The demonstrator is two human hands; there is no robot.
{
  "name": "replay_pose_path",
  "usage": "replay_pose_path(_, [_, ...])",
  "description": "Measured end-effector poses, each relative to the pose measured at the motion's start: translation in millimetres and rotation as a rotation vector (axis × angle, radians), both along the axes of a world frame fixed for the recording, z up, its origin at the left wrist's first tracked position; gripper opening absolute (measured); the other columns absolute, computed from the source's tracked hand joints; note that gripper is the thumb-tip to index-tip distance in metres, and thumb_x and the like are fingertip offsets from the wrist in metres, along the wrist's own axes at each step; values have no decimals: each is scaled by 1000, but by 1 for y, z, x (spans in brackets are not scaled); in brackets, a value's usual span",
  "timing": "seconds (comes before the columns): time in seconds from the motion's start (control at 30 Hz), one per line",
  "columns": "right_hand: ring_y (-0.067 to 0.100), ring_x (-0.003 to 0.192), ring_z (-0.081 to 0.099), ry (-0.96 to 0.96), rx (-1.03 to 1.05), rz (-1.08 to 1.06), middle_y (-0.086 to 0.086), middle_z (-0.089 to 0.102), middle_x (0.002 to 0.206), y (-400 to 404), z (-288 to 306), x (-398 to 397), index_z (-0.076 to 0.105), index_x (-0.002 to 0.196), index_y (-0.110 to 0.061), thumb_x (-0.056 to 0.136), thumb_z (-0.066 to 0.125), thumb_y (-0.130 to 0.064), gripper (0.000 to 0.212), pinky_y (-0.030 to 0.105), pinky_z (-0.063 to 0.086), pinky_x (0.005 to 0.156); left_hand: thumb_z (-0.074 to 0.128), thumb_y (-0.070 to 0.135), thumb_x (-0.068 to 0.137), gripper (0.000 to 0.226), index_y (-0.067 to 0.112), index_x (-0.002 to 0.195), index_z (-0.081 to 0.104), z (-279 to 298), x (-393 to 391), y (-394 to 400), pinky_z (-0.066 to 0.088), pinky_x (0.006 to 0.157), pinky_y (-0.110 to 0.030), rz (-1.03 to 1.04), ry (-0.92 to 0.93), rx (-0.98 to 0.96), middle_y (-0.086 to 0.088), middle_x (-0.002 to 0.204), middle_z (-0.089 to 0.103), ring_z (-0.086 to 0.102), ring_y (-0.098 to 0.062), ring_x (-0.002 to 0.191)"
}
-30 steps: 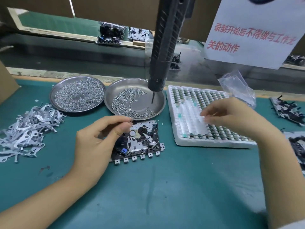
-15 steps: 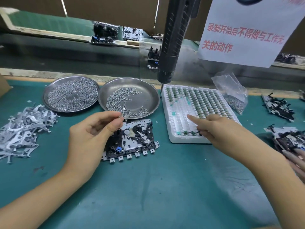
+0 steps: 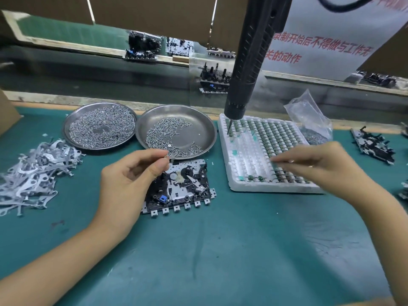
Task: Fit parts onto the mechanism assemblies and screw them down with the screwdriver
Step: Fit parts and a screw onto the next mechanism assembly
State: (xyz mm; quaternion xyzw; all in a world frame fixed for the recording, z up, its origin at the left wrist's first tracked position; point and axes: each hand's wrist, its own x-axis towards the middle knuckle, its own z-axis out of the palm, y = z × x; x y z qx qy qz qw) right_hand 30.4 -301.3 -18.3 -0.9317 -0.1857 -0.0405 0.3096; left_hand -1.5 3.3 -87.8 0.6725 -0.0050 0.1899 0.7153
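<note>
A mechanism assembly (image 3: pixel 183 186), black and silver with a blue part, lies on the green mat in front of me. My left hand (image 3: pixel 130 180) hovers over its left side, thumb and forefinger pinching a small metal piece near the assembly's top edge. My right hand (image 3: pixel 318 166) reaches over the white foam tray (image 3: pixel 245 164) of small green-topped parts, its fingers stretched out flat and blurred over the tray's lower rows. The black electric screwdriver (image 3: pixel 249 62) hangs from above, its bit pointing at the tray's top left corner; neither hand holds it.
Two round metal dishes of screws, the left dish (image 3: pixel 66 127) and the right dish (image 3: pixel 207 131), sit behind the assembly. A heap of grey metal levers (image 3: pixel 33 173) lies at left. A plastic bag (image 3: pixel 309 120) and more assemblies (image 3: pixel 373 146) lie at right. A conveyor (image 3: pixel 88 82) runs behind.
My right hand stayed over the foam tray, shifting slightly right and flattening its fingers. The hanging screwdriver swung right from the screw dish to the tray corner. My left hand holds its pinch.
</note>
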Motion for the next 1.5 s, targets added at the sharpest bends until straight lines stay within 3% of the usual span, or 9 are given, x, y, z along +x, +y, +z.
replay_pose_path(0.07, [1, 52, 57, 16, 223, -19, -13, 72, 73, 12, 7, -3, 76, 89, -20, 78, 73, -10, 15, 11, 45, 55, 69, 19, 72, 15, 23, 86, 71, 0, -1, -1, 50, 73, -11, -7, -9, 19, 13, 79, 73, 66, -1, 74])
replay_pose_path(0.13, [11, 71, 70, 114, 450, 74, -4, 75, 84, 39, 6, -6, 74, 88, -13, 75, 70, -13, 13, 21, 55, 63, 68, 20, 71, 15, 24, 85, 71, 0, -3, -2, 48, 71, -9, -17, -23, 47, 15, 78, 73, 66, 1, 74])
replay_pose_path(0.27, [20, 96, 70, 358, 703, 274, 4, 72, 104, 104, -16, -8, 63, 83, -5, 81, 64, -7, 4, 28, 57, 69, 69, 20, 72, 15, 27, 85, 72, 1, -5, -3, 49, 75, -12, -28, -40, 69, 7, 82, 73, 66, -2, 76])
replay_pose_path(0.4, [18, 83, 71, 386, 842, 245, 8, 74, 95, 140, -32, -1, 66, 85, -1, 84, 64, 4, 5, 24, 55, 67, 68, 17, 74, 16, 25, 87, 72, 2, -4, -2, 48, 79, -13, -52, -72, 81, 4, 91, 73, 66, -2, 83])
replay_pose_path(0.53, [19, 76, 71, 489, 949, 146, 14, 74, 84, 142, -42, -4, 73, 92, -5, 72, 71, -7, 20, 20, 54, 70, 68, 15, 75, 16, 24, 89, 73, 0, -4, -1, 50, 77, -14, -76, -79, 67, 3, 89, 73, 67, -5, 83])
replay_pose_path(0.7, [16, 77, 72, 532, 994, 96, 10, 75, 90, 141, -48, -8, 72, 96, -11, 66, 73, -6, 31, 17, 54, 69, 67, 12, 76, 16, 19, 90, 70, -2, -3, -3, 50, 73, -13, -107, -84, 39, 9, 83, 73, 67, -2, 77])
replay_pose_path(1.0, [14, 79, 71, 503, 981, 107, 7, 75, 90, 142, -52, -10, 75, 95, -10, 69, 74, -12, 26, 17, 52, 71, 69, 5, 77, 14, 14, 87, 71, -2, -3, -2, 51, 72, -16, -134, -96, 78, 7, 82, 73, 68, -5, 76])
replay_pose_path(1.27, [11, 73, 69, 461, 955, 102, 6, 75, 86, 143, -51, -12, 74, 95, -10, 74, 72, -9, 21, 17, 53, 68, 69, 13, 76, 13, 18, 87, 71, -2, -4, -2, 49, 72, -13, -167, -94, 94, 9, 81, 73, 68, -4, 76])
replay_pose_path(1.5, [14, 91, 70, 268, 718, 141, -2, 75, 95, 142, -47, -16, 74, 100, -12, 82, 70, -10, 19, 28, 56, 81, 71, 33, 75, 9, 34, 84, 70, -6, -1, 2, 43, 79, -17, -56, -159, 312, 13, 88, 62, 59, -6, 85])
